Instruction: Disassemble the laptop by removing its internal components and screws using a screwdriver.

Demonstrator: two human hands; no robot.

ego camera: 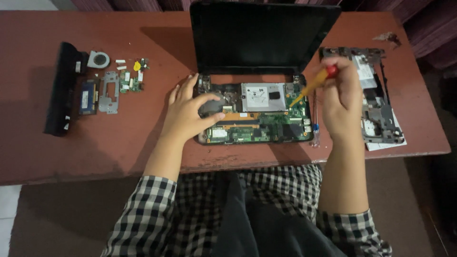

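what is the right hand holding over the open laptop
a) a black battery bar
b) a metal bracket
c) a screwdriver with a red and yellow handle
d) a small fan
c: the right hand grips a screwdriver with a red and yellow handle, its tip angled down toward the opened laptop base; the small fan lies off to the left on the table.

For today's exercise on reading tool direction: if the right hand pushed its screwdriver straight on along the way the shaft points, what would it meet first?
The right hand aims the screwdriver down-left; it would probably first meet the opened laptop's green board beside the silver drive, though depth is unclear.
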